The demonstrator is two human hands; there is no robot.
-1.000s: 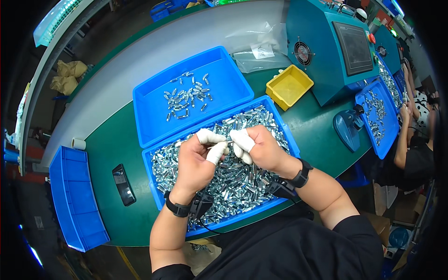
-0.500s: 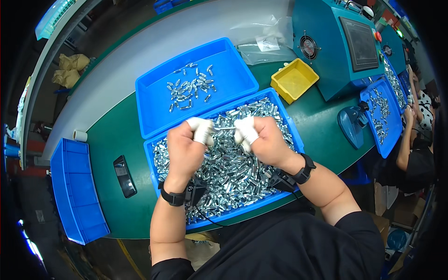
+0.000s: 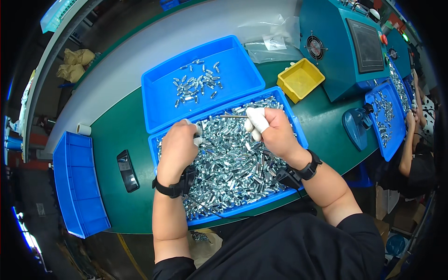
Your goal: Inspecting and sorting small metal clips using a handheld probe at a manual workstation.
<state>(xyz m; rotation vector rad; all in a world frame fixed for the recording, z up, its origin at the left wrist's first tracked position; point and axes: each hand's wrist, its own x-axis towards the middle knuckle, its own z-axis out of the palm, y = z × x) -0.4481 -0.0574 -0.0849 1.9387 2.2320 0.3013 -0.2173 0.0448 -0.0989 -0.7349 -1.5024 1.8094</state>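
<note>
My right hand (image 3: 274, 131), with white coverings on thumb and fingers, pinches a thin metal rod (image 3: 233, 116) that points left over the heaped parts. My left hand (image 3: 178, 145) is curled above the left side of the same heap, its covered fingertips together; whatever lies between them is hidden. Beneath both hands, many small shiny metal cylindrical parts (image 3: 233, 175) fill the near blue tray (image 3: 299, 127). Beyond it, the far blue tray (image 3: 238, 60) holds a loose scatter of similar metal parts (image 3: 189, 91).
A yellow bin (image 3: 301, 81) stands right of the trays, near a teal machine (image 3: 333, 51) with a screen. Farther right sits a blue hand-tool-like device (image 3: 355, 126). At left lie a phone (image 3: 127, 171) and a blue compartment box (image 3: 77, 186). Another person's arm (image 3: 408, 140) works at the far right.
My hands have moved apart: the left went left and nearer to me, off the rod, while the right keeps the rod, slightly farther from me. The whole view has shifted a little.
</note>
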